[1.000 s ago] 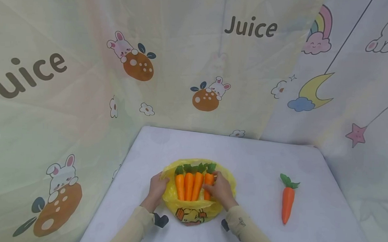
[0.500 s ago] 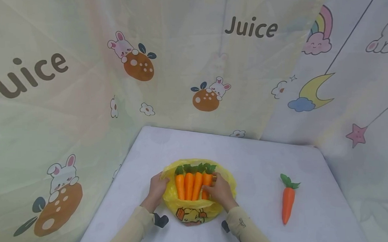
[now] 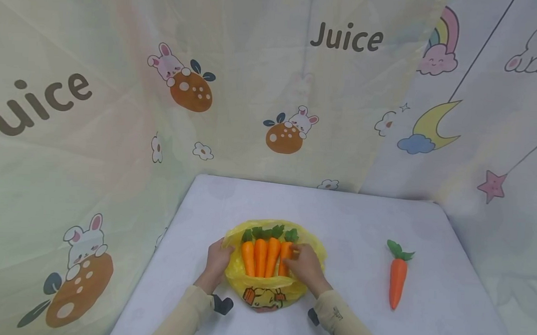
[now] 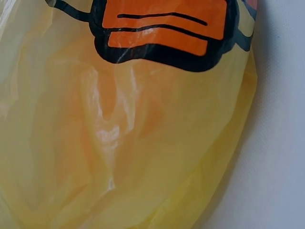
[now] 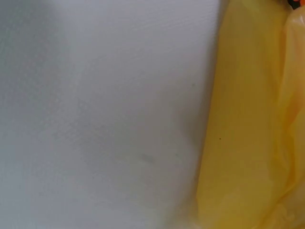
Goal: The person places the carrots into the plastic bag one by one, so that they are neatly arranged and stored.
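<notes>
In the head view a yellow plastic bag [image 3: 268, 283] with a cartoon print lies with its mouth spread wide. Inside, several orange toy carrots [image 3: 260, 257] with green leafy tops lie side by side. My left hand [image 3: 218, 261] pinches the bag's left rim, thumb over the edge. My right hand [image 3: 308, 266] is inside the right part of the mouth, fingers loosely bent beside the rightmost carrot [image 3: 284, 258]. The left wrist view is filled by the bag's printed side [image 4: 157, 119], orange showing through. The right wrist view has the bag's edge [image 5: 243, 124], no fingers visible.
Another carrot [image 3: 397, 283] lies alone on the white table [image 3: 351, 226], right of the bag. Printed cloth walls [image 3: 238, 46] rise behind the table and at both sides.
The rightmost carrot has shifted left against the others inside the bag. My right hand has since drawn slightly away from it to the right. The left hand keeps its place.
</notes>
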A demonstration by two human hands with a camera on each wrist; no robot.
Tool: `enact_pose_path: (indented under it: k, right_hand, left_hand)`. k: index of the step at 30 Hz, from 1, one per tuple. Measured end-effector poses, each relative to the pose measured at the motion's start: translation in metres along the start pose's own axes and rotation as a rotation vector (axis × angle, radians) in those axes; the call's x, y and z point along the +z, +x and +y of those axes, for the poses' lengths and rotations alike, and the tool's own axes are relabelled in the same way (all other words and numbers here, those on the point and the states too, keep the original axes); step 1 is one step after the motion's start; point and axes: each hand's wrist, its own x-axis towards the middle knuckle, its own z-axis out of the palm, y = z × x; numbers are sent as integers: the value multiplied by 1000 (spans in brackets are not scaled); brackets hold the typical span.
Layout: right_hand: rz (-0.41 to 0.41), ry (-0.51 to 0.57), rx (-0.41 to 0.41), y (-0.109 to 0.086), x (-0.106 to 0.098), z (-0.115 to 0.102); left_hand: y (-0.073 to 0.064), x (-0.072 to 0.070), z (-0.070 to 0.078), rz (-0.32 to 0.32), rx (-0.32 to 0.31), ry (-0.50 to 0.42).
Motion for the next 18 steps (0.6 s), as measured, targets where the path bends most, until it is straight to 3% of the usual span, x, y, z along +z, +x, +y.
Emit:
enact_pose_path:
  k: [8,18]
  right_hand:
    - [-23,-9,-56,-7,-5,0]
    - [97,7,-129,-16,-35,-7]
  left_hand:
    - [1,1,-2,-1,-6,-5]
    - [0,0,0,0,1,9]
